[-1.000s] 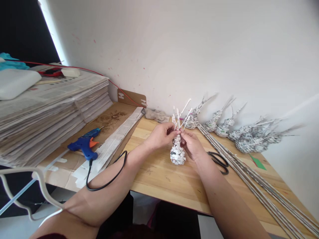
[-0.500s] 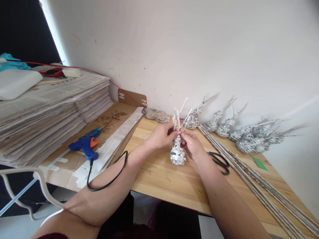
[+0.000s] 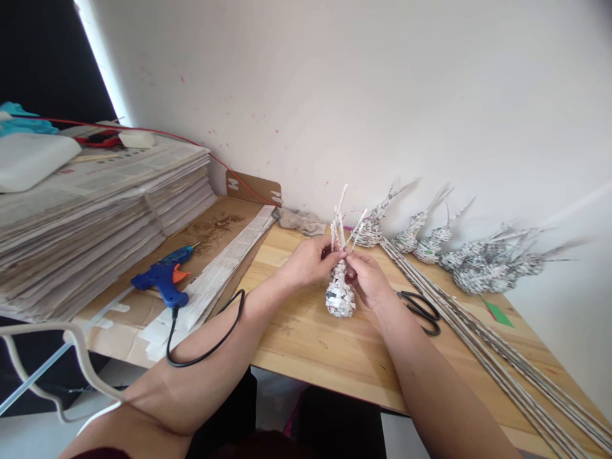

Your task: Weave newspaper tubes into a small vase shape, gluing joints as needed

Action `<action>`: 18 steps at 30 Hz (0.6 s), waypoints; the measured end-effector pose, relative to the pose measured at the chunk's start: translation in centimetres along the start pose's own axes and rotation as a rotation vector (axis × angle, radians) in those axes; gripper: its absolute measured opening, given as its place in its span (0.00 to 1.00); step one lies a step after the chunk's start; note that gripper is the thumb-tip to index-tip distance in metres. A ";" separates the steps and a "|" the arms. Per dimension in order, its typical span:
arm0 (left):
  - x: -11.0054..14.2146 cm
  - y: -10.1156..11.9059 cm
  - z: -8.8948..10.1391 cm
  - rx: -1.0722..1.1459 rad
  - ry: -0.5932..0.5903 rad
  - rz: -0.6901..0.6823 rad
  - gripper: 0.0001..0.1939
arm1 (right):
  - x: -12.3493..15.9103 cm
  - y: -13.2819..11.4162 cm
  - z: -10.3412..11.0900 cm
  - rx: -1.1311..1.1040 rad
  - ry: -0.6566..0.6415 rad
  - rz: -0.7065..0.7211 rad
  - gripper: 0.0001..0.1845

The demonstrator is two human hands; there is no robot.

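Observation:
A small vase-shaped piece woven from newspaper strips (image 3: 340, 301) stands upright over the wooden table, round at the bottom and narrow at the neck. Several thin paper sticks (image 3: 341, 207) fan upward from its top. My left hand (image 3: 313, 260) pinches the neck from the left, its thumb and fingers closed at the base of the sticks. From the other side my right hand (image 3: 367, 275) grips the same neck, fingertips meeting the left thumb. Both hands hide part of the neck.
Finished-looking woven pieces (image 3: 430, 245) line the wall. Long paper sticks (image 3: 459, 315) and black-handled scissors (image 3: 423, 312) lie on the right. A blue glue gun (image 3: 165, 277), with its black cord over my left forearm, rests on cardboard beside newspaper strips (image 3: 224, 268) and stacked newspapers (image 3: 143, 210).
The tallest paper stick has swung leftward, from leaning right to nearly upright. My hands stay at the neck of the woven piece, which has barely moved.

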State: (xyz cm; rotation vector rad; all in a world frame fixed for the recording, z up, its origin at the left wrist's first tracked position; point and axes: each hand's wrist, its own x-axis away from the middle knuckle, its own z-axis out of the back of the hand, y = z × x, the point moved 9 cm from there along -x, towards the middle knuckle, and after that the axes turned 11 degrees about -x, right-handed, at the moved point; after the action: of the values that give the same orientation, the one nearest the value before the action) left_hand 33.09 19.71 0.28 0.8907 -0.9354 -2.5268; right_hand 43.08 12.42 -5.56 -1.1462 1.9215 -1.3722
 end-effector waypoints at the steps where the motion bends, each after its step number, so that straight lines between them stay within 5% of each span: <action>1: 0.0 0.0 0.0 -0.001 0.000 0.001 0.13 | 0.0 0.0 0.0 0.003 0.001 0.000 0.27; 18: 0.1 0.0 -0.1 -0.049 -0.007 0.012 0.12 | 0.0 0.0 0.1 0.027 0.012 0.004 0.28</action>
State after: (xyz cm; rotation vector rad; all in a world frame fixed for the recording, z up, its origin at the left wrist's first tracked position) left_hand 33.07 19.67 0.18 0.8600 -0.8737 -2.5329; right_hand 43.13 12.40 -5.61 -1.1230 1.9065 -1.4020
